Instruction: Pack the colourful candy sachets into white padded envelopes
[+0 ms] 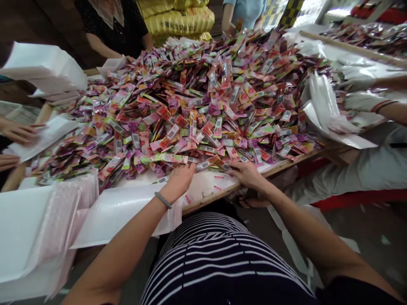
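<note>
"Where the packets (pixel 203 106) meet the near edge of the table (pixel 213 198), what is entered?"

"Left hand (pixel 180 180), one, with bead bracelet (pixel 163 200) at the wrist: fingers bent, tips at the front packets. Grip on any: cannot tell. Right hand (pixel 248 173), one: fingertips at the same front edge, just beside a bare strip of table. Grip: likewise cannot tell."

"Packets, description?"

"Small, glossy; pink, red, purple, green, many with barcodes. Heaped loose across the table, in front of both hands."

"White goods?"

"Padded mailers (pixel 25 233), one stack, near left. Flat mailer (pixel 121 207), between that stack and the left hand. Further white stack (pixel 47 63), far left."

"Remaining entries?"

"Co-worker's gloved hands (pixel 361 102), right side, near a fanned white bundle (pixel 322 99). Yellow sacks (pixel 181 23), printed, behind the heap."
</note>
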`<state>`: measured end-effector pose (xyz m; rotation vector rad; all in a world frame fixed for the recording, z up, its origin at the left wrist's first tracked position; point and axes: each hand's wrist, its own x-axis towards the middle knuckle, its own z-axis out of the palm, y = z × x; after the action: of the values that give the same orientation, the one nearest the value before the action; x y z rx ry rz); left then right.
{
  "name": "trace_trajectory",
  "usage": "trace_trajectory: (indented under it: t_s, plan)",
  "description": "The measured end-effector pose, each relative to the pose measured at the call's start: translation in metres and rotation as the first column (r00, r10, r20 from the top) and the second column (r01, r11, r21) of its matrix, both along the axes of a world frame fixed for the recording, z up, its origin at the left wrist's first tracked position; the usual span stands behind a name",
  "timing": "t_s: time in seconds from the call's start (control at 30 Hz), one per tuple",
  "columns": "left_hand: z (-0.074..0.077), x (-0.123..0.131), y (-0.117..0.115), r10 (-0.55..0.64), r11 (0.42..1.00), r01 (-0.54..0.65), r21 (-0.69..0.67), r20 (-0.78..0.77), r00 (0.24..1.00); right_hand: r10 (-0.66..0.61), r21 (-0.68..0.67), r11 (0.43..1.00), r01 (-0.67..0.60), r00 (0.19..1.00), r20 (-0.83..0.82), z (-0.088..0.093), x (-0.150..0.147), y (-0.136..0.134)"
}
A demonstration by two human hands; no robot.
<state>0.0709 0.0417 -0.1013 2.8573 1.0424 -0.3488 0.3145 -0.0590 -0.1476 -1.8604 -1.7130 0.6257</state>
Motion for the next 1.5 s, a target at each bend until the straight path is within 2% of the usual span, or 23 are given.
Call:
trace_trajectory:
  t_s: [0.1,0.17,0.27,0.37,0.47,0.53,0.6,0.63,0.67,0.73,0.8,0.83,0.87,0.93,0.97,1.03,1.07,1.1,1.17,1.23,1.3,1.4,1.5]
  plan:
    - [0.005,-0.009,0.003,-0.042,0.999,0.040,-0.023,-0.081,0.996,-0.044,-0.010,0.999,0.043,0.972,-0.232,0.003,0.006,-0.001]
    - [0.008,-0.009,0.005,-0.068,0.996,0.060,-0.072,-0.117,0.991,-0.056,-0.037,0.998,0.045,0.908,-0.415,0.004,0.007,0.001]
    - [0.011,0.006,0.003,-0.053,0.995,0.052,-0.080,-0.015,0.998,-0.128,-0.104,0.991,0.081,0.780,-0.613,0.007,0.003,0.004]
    - [0.008,0.031,-0.005,-0.006,0.997,0.016,-0.075,0.133,0.991,-0.213,-0.111,0.976,0.187,0.713,-0.668,0.009,-0.002,0.002]
    - [0.001,0.045,-0.009,0.028,0.991,-0.007,-0.134,0.155,0.988,-0.273,-0.089,0.951,0.296,0.671,-0.689,0.008,-0.005,-0.004]
    - [-0.001,0.044,-0.010,0.035,0.990,-0.013,-0.139,0.160,0.987,-0.309,-0.103,0.930,0.352,0.597,-0.740,0.006,-0.007,-0.008]
    - [-0.001,0.037,-0.011,0.146,0.972,-0.092,-0.215,0.252,0.957,-0.331,-0.133,0.907,0.399,0.483,-0.811,0.005,-0.013,-0.010]
    - [0.001,0.033,-0.013,0.271,0.932,-0.160,-0.325,0.332,0.904,-0.332,-0.144,0.899,0.414,0.426,-0.842,0.004,-0.018,-0.010]
    - [0.002,0.030,-0.015,0.436,0.847,-0.215,-0.487,0.403,0.805,-0.326,-0.150,0.893,0.424,0.379,-0.866,0.004,-0.026,-0.009]
    - [0.004,0.028,-0.024,0.758,0.546,-0.153,-0.823,0.409,0.508,-0.295,-0.135,0.899,0.417,0.347,-0.890,0.003,-0.046,-0.006]
    - [0.005,0.030,-0.033,0.913,0.262,0.078,-0.962,0.274,0.304,-0.242,-0.068,0.929,0.364,0.458,-0.855,0.004,-0.071,-0.002]
    - [0.004,0.032,-0.038,0.946,0.173,0.175,-0.969,0.213,0.245,-0.212,-0.016,0.944,0.331,0.566,-0.797,0.004,-0.083,-0.001]
    - [0.003,0.034,-0.041,0.965,0.121,0.236,-0.964,0.169,0.198,-0.178,0.044,0.956,0.291,0.689,-0.703,0.005,-0.093,0.000]
    - [-0.001,0.036,-0.043,0.989,0.085,0.249,-0.965,0.112,0.095,-0.067,0.149,0.977,0.151,0.888,-0.455,0.009,-0.106,0.003]
    - [-0.003,0.037,-0.042,0.995,0.079,0.222,-0.972,0.091,0.042,0.024,0.176,0.984,0.040,0.937,-0.348,0.011,-0.107,0.004]
    - [-0.006,0.035,-0.037,0.997,0.065,0.174,-0.983,0.056,-0.054,0.207,0.178,0.969,-0.169,0.952,-0.226,0.018,-0.095,0.009]
    - [-0.007,0.033,-0.034,0.996,0.045,0.166,-0.985,0.031,-0.089,0.238,0.182,0.962,-0.206,0.955,-0.177,0.023,-0.084,0.013]
    - [-0.008,0.031,-0.032,0.993,0.025,0.169,-0.985,0.005,-0.117,0.205,0.197,0.963,-0.182,0.973,-0.106,0.027,-0.070,0.018]
    - [-0.007,0.027,-0.029,0.988,-0.006,0.190,-0.982,-0.035,-0.151,-0.023,0.252,0.968,-0.008,0.992,0.121,0.036,-0.039,0.029]
    - [-0.004,0.024,-0.030,0.987,-0.038,0.211,-0.977,-0.069,-0.143,-0.212,0.251,0.960,0.122,0.904,0.371,0.041,-0.011,0.040]
    - [-0.001,0.022,-0.032,0.988,-0.075,0.234,-0.969,-0.105,-0.116,-0.205,0.129,0.979,0.161,0.821,0.532,0.041,0.006,0.045]
    - [0.002,0.023,-0.037,0.982,-0.146,0.258,-0.955,-0.173,-0.082,-0.138,-0.039,0.981,0.189,0.831,0.539,0.036,0.017,0.038]
    - [0.003,0.026,-0.044,0.976,-0.179,0.253,-0.951,-0.204,-0.076,-0.282,-0.012,0.953,0.302,0.904,0.321,0.031,0.017,0.019]
